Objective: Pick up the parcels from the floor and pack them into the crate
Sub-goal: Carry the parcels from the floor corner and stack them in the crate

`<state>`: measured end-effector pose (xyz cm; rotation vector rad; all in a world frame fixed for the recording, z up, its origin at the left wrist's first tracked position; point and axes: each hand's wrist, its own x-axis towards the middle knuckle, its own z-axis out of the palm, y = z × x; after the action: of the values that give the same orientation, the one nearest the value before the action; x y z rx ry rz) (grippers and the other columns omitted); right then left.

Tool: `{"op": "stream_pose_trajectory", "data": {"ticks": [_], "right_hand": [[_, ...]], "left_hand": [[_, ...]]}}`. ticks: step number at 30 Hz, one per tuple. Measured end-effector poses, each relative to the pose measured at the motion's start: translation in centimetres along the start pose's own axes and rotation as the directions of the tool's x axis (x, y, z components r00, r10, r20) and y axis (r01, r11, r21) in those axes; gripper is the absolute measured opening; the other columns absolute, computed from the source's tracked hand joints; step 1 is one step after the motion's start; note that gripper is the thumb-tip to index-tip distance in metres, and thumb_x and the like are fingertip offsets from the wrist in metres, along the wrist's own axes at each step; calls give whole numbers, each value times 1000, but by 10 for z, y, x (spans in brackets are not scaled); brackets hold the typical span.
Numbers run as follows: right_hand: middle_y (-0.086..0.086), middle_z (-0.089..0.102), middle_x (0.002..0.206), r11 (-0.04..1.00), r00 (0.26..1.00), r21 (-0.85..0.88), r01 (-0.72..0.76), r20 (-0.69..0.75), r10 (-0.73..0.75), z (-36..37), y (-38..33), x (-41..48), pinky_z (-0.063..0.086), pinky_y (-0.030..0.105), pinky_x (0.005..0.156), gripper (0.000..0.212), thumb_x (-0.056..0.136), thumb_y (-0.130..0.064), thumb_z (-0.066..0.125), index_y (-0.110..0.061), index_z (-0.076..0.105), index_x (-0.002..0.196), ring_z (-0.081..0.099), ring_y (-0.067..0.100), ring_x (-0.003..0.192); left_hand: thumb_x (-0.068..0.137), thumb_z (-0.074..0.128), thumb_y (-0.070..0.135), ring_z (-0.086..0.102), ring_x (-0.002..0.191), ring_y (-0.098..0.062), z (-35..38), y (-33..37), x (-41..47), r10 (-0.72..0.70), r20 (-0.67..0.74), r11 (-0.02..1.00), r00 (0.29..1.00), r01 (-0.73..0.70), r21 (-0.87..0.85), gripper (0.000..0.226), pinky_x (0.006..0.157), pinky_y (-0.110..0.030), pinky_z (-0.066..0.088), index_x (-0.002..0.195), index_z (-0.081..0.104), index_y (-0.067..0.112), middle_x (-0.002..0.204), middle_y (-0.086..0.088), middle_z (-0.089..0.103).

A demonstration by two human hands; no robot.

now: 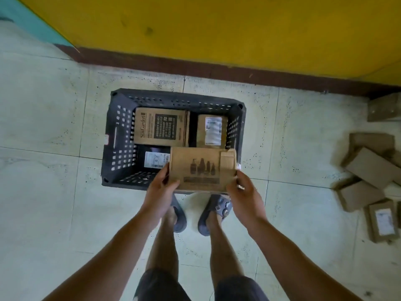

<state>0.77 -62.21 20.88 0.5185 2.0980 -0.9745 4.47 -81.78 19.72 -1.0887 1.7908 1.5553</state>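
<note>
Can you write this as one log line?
left hand, right hand | grip brown cardboard parcel with bottle print | above dark slotted plastic crate

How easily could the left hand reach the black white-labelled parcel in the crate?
Probably not yet: the left hand grips the brown cardboard box, which hangs partly over the black white-labelled parcel in the dark perforated plastic crate.

The crate [117, 137] is dark grey, its walls patterned with rows of small slots. The held parcel [201, 168] is brown cardboard printed with dark bottle silhouettes. Inside, the far left parcel [160, 127] is brown with a black text panel, the far right parcel [212, 131] brown with a white label, the near left parcel [156, 159] black, white-labelled. The floor [54, 192] is pale greenish, dark-speckled tile; the wall [217, 29] yellow.
</note>
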Motion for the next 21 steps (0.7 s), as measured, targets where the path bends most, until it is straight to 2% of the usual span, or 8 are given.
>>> {"op": "stream_pose_trajectory", "data": {"ticks": [3,6,8,10,14,17,19,21], "right_hand": [[-6,63,113,999,999,-13,-46,7,46,31,10,39,51,37,79,30,91,-50,38,-42,50,117,61,18,95],[-8,63,103,998,997,0,-70,25,70,55,18,75,50,32,67,24,92,-35,43,-41,47,115,61,12,84],[-8,63,99,997,997,-53,-54,48,57,68,24,97,47,28,60,30,93,-33,42,-41,44,121,61,11,80],[-1,62,102,990,994,-116,-77,70,86,79,35,118,48,33,61,37,90,-32,40,-41,42,126,61,17,80],[4,58,108,978,977,-143,-154,126,173,92,55,144,56,41,76,47,92,-17,42,-40,36,134,60,20,85],[1,58,95,971,973,-161,-175,124,196,102,68,163,50,30,59,53,94,-14,42,-38,31,140,58,16,74],[-1,57,88,962,970,-196,-188,119,214,108,75,174,41,25,52,52,94,-15,43,-36,32,140,56,15,68],[-2,54,84,951,962,-232,-203,133,237,113,79,182,39,24,54,45,95,-15,42,-31,36,137,53,14,69]], "left_hand": [[83,59,30,62,109,-16,-1,-22,59,-31,13,996,999,30,89,40,97,-42,47,121,58,41,114,9,68],[77,59,35,65,101,-21,1,-47,108,-73,53,987,996,65,150,34,91,-48,52,107,58,53,111,6,69],[86,58,27,64,90,-21,5,-60,130,-85,68,980,994,71,185,35,75,-41,55,116,57,45,110,1,68],[92,55,20,62,82,-17,11,-70,151,-116,73,977,991,100,190,36,66,-32,48,124,55,35,103,1,67],[95,53,24,60,89,-15,23,-86,181,-176,99,952,979,144,269,37,78,-32,51,131,49,32,110,4,62],[97,51,26,57,88,-12,29,-97,198,-203,125,938,971,156,308,41,68,-27,48,137,44,29,117,1,58],[97,50,25,58,90,-14,34,-103,208,-200,117,933,973,152,327,41,73,-29,49,137,43,28,117,0,59],[96,51,24,59,91,-15,39,-110,216,-175,104,922,979,126,365,42,76,-31,48,138,42,28,116,1,60]]}}
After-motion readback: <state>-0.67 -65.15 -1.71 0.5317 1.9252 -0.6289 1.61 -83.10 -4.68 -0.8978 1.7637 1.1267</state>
